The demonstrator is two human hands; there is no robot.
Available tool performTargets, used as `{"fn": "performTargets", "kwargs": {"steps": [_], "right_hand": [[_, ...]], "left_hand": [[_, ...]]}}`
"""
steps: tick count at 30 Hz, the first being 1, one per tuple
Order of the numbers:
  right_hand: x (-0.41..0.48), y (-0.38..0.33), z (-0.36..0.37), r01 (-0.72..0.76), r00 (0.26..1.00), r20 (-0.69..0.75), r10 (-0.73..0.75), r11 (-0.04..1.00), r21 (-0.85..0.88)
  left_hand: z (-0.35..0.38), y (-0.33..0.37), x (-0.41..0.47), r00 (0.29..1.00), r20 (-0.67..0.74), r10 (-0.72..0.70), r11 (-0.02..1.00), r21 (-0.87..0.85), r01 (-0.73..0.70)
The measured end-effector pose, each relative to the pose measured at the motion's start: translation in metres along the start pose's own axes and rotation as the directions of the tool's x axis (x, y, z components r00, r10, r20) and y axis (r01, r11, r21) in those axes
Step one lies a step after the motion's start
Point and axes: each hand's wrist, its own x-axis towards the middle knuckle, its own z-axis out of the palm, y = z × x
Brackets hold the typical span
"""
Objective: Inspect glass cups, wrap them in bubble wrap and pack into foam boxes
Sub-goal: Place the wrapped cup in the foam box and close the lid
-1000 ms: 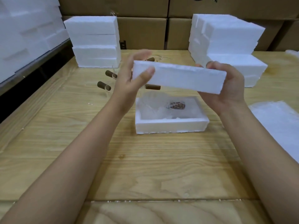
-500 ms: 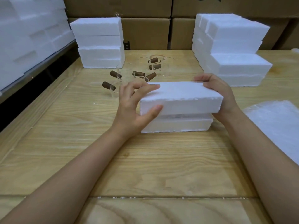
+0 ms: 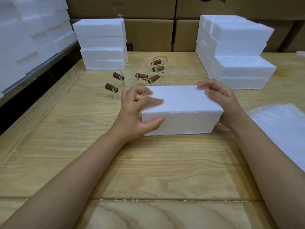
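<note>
A white foam box stands closed on the wooden table, its lid seated flush on the base. My left hand grips the box's left end, thumb on the front face and fingers curled over the top edge. At the right end my right hand holds the lid, fingertips on the top and palm against the side. Several clear glass cups with brown wooden handles stand just behind the box. The wrapped cup inside is hidden.
Stacks of foam boxes stand at the back left and back right. Bubble wrap sheets lie at the right edge. Cardboard cartons line the back, and more foam is piled on the left.
The lid, held in the air above the open base a second ago, has come down and now sits flush on it. Both hands followed it down and stay on its ends.
</note>
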Motion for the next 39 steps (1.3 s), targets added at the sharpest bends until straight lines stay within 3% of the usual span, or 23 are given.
{"fn": "performTargets", "kwargs": {"steps": [3, 7, 9, 13, 18, 20, 25, 34, 39], "right_hand": [[-0.005, 0.001, 0.002, 0.005, 0.995, -0.095, -0.006, 1.000, -0.001], [-0.014, -0.001, 0.000, 0.125, 0.951, -0.289, -0.111, 0.992, 0.032], [-0.018, -0.005, -0.007, 0.135, 0.969, -0.212, -0.126, 0.990, 0.029], [-0.023, -0.006, -0.020, 0.059, 0.986, 0.161, -0.031, 0.983, -0.174], [-0.025, -0.002, -0.022, -0.027, 0.959, 0.277, 0.054, 0.994, -0.102], [-0.028, -0.001, -0.026, -0.015, 0.936, 0.344, 0.074, 0.985, -0.172], [-0.028, 0.002, -0.025, 0.037, 0.931, 0.356, 0.076, 0.953, -0.300], [-0.025, -0.008, -0.019, -0.034, 0.940, 0.330, 0.087, 0.986, -0.162], [-0.022, -0.021, -0.016, -0.108, 0.929, 0.340, 0.149, 0.985, -0.136]], "left_hand": [[-0.002, 0.002, -0.004, 0.994, 0.063, -0.085, 0.992, -0.088, 0.091], [-0.006, 0.003, -0.006, 0.973, 0.137, -0.185, 0.953, -0.215, 0.212], [-0.008, 0.001, -0.005, 0.964, 0.166, -0.206, 0.934, -0.261, 0.245], [-0.012, -0.008, -0.006, 0.917, 0.327, -0.228, 0.922, -0.231, 0.312], [-0.012, -0.017, -0.007, 0.896, 0.378, -0.232, 0.927, -0.193, 0.322], [-0.012, -0.017, -0.007, 0.894, 0.380, -0.238, 0.916, -0.219, 0.337], [-0.013, -0.011, -0.003, 0.903, 0.356, -0.242, 0.859, -0.355, 0.370], [-0.027, -0.010, 0.012, 0.877, 0.340, -0.339, 0.755, -0.459, 0.469], [-0.026, -0.005, 0.019, 0.819, 0.372, -0.437, 0.542, -0.618, 0.570]]}}
